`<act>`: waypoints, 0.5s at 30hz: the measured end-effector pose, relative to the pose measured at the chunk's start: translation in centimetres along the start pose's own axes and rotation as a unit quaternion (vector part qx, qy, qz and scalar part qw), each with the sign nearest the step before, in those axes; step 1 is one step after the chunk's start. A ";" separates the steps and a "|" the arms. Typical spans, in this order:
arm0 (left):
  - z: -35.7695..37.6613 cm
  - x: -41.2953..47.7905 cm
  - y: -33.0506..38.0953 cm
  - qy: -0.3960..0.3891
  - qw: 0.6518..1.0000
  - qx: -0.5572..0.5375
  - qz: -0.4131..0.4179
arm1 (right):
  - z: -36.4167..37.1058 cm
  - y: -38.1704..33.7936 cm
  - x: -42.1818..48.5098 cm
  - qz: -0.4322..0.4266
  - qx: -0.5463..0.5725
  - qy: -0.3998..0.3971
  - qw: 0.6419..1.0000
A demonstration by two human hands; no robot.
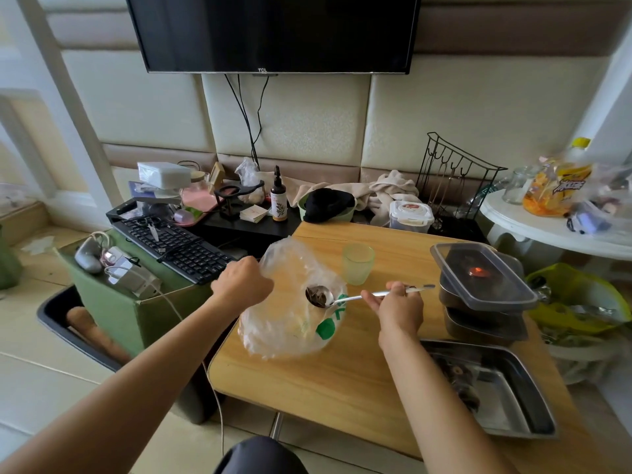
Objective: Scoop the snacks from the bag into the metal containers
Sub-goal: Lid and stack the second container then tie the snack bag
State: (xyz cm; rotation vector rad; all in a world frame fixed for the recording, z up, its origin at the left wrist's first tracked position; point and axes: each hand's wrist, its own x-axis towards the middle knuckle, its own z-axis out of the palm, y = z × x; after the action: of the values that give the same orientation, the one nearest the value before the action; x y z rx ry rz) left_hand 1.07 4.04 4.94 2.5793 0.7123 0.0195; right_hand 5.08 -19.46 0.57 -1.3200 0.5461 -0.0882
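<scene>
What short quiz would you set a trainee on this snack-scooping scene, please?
1. True or false: the spoon is empty.
2. What does the left hand grip? A) the bag B) the cup C) the keyboard
3. Fill in: the spoon's handle is held by the ___ hand.

Key: 1 false, it carries snacks; 2 A; 3 right hand.
</scene>
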 end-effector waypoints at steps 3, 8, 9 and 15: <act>-0.4 0.2 -1.2 0.036 0.997 -0.008 -0.070 | 0.1 -0.3 -0.3 -0.023 -0.016 -0.009 1.000; -1.8 -1.8 1.0 0.242 0.956 -0.166 0.024 | 0.6 -0.6 -1.0 -0.060 -0.035 -0.016 0.997; -2.0 -2.3 1.6 0.273 0.941 -0.190 0.068 | 0.7 -0.7 -1.2 -0.067 -0.040 -0.019 0.997; 1.2 -4.0 4.3 0.159 0.938 -0.207 0.228 | 1.0 -0.7 -1.8 -0.116 -0.092 -0.031 0.989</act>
State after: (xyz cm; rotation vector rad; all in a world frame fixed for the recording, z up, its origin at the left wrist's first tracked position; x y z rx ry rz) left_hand -0.13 -1.67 6.12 2.2861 0.1662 0.6733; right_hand 4.15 -18.16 1.97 -1.5585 0.3518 -0.1907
